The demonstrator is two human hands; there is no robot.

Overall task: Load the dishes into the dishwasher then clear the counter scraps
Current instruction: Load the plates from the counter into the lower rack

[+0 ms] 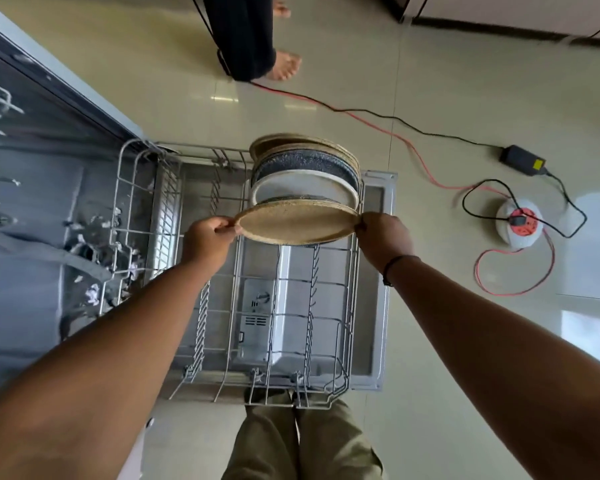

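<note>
Speckled tan plate [296, 221]: we hold it by opposite edges above the far right part of the pulled-out lower rack [352, 289], tilted, its broad face turned up towards us.
Left hand [206, 239]: our fingers and thumb pinch the plate's left rim.
Right hand [383, 237]: our fingers curl over the plate's right rim; we cannot see the thumb.
Long axis: the plate's width runs left to right between our hands, in line with the plates already standing.
Standing plates [305, 171]: a white one sits just behind ours, then a dark speckled one, then tan ones at the far end, all on edge in the same row.
Key relation: our plate hangs just in front of the white plate, so the free slot we judge to be the next one lies directly beneath it, on our side of the row.
Nearer hand: both sit level on the rim; neither is clearly closer to the slot.
Coming move, as we judge it: tip the plate upright and lower its bottom edge between the tines.
Risk: knocking the white plate's rim on the way down.
</note>
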